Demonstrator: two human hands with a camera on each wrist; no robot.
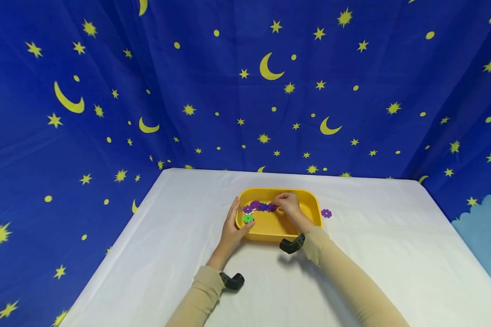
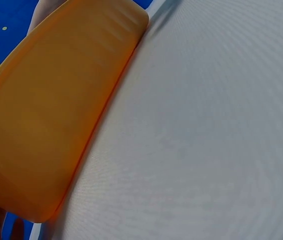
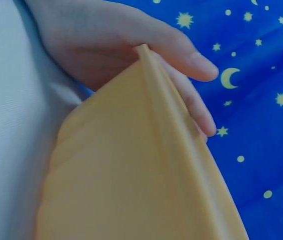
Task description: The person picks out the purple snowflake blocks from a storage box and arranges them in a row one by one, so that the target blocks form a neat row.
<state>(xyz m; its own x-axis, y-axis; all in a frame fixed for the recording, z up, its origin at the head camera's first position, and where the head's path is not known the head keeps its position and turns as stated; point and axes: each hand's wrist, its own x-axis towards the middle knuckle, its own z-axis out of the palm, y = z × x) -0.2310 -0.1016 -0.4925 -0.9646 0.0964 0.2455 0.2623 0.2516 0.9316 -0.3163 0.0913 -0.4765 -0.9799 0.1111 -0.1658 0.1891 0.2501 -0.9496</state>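
A yellow plastic bin (image 1: pixel 266 237) rests on the white-covered table. Inside it lies a row of purple flower-shaped discs (image 1: pixel 255 205) with a blue disc (image 1: pixel 263 207) among them, and a green flower-shaped disc (image 1: pixel 248 219) at the near left. My left hand (image 1: pixel 231 229) holds the bin's left end, fingers along the outside, thumb over the near rim beside the green disc. Over the bin, my right hand (image 1: pixel 288 205) pinches a purple disc (image 1: pixel 272 207) at the right end of the row; its fingertips are partly hidden. The right wrist view shows the left hand (image 3: pixel 126 45) at the bin's corner.
One more purple disc (image 1: pixel 326 213) lies on the table just right of the bin. A white cloth (image 1: pixel 167 254) covers the table. Blue curtains (image 1: pixel 212 91) with yellow stars and moons hang behind and at the sides. A black wrist camera (image 1: pixel 292 244) sits on each wrist.
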